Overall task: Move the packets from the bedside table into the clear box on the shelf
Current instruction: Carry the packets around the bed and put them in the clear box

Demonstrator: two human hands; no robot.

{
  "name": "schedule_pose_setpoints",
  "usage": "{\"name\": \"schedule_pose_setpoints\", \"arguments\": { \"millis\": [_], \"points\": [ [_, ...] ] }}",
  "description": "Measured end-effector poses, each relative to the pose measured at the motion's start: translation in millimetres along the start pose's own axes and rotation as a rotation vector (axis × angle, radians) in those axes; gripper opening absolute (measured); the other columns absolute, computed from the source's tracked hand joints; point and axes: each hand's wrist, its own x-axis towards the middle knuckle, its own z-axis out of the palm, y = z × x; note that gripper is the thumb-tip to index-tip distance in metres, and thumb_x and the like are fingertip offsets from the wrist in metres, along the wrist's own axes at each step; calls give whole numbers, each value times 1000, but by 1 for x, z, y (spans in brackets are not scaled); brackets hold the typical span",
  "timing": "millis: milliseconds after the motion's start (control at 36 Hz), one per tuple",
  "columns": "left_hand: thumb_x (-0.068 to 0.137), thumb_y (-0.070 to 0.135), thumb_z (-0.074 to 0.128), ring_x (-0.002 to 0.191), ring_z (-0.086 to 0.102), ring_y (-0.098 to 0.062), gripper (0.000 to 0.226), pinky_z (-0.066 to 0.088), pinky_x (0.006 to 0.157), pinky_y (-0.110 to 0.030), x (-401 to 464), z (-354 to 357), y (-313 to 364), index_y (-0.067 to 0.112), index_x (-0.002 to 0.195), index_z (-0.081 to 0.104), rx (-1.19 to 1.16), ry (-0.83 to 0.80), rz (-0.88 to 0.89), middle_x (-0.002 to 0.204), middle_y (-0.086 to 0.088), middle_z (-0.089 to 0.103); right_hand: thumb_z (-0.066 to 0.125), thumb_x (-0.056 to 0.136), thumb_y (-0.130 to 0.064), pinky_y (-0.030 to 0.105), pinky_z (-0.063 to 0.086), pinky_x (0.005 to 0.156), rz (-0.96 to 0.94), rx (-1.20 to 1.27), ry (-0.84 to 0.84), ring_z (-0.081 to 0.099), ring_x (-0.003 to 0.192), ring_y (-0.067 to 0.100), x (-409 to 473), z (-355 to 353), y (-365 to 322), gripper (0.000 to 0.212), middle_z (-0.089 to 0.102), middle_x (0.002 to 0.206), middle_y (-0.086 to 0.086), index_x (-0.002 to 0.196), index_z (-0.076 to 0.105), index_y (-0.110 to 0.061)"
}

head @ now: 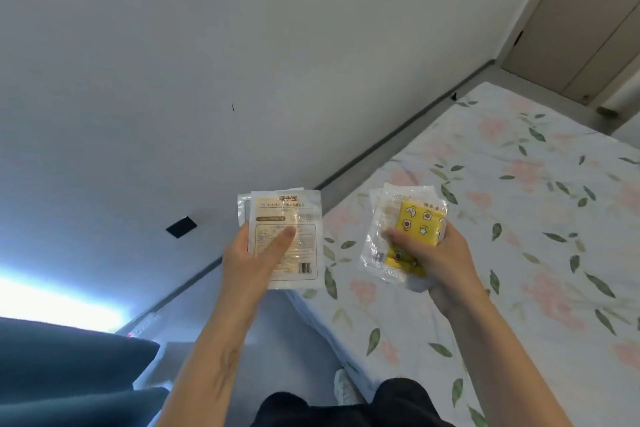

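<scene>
Nearest the camera were dark trousers (346,406) and a dark blue cushion (69,364) at lower left, with both bare forearms reaching forward over the gap beside the bed (519,218). Left hand (249,263) held a small stack of white packets (287,236) upright, thumb laid flat across the printed front, other fingers hidden behind the stack, so pinching it front to back. Right hand (440,260) gripped a second bunch, yellow patterned packets (412,229) in clear wrappers, thumb curled over the front and fingers wrapped round the far edge; the bunch looked fanned and a bit loose at the lower corner. Both bundles were in the air, apart from each other, the right one above the floral bed sheet, touching nothing but the hands. Beyond them only the plain wall (207,62), a dark baseboard strip (398,139) and a door (588,28) at far right. Neither counter, shelf nor clear box was in frame. My read: pickup done, this was the carry leg, mid-transit. Next move would call for turning toward the shelf, finding the box opening, then dropping one bundle at a time. Risk as I judged it: slick wrappers sliding out of the right-hand fan, so tighten that grip before releasing the left stack
</scene>
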Motion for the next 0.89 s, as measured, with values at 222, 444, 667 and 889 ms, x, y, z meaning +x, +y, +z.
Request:
{"name": "schedule_pose_setpoints", "arguments": {
  "millis": [222, 444, 667, 889],
  "points": [
    [82, 25, 70, 75, 70, -3, 14, 54, 65, -25, 109, -79, 16, 34, 92, 64, 71, 84, -22, 85, 14, 72, 82, 69, -9, 31, 56, 68, 32, -68, -59, 71, 85, 24, 83, 128, -13, 42, 74, 96, 7, 107, 66, -9],
    [82, 14, 71, 66, 68, 4, 17, 49, 50, -9, 228, -144, 57, 19, 97, 66, 161, -77, 79, 80, 10, 71, 83, 68, -10, 32, 57, 72, -22, -25, -2, 72, 85, 21, 150, 252, -25, 41, 75, 96, 4, 106, 66, -12],
    [79, 30, 74, 76, 67, 6, 19, 51, 60, -9, 315, -178, 92, 33, 96, 64, 286, -195, 143, 84, 16, 72, 85, 64, -15, 37, 58, 76, -11, -44, 123, 70, 88, 21, 182, 308, -41, 52, 73, 99, 1, 111, 62, -15],
    [82, 23, 72, 75, 69, 3, 16, 50, 57, -8, 368, -149, 112, 29, 95, 65, 150, -338, 125, 84, 14, 73, 83, 65, -3, 36, 56, 72, -59, 20, 281, 70, 87, 21, 205, 311, -61, 55, 72, 99, 2, 112, 58, -13]
  ]
}}
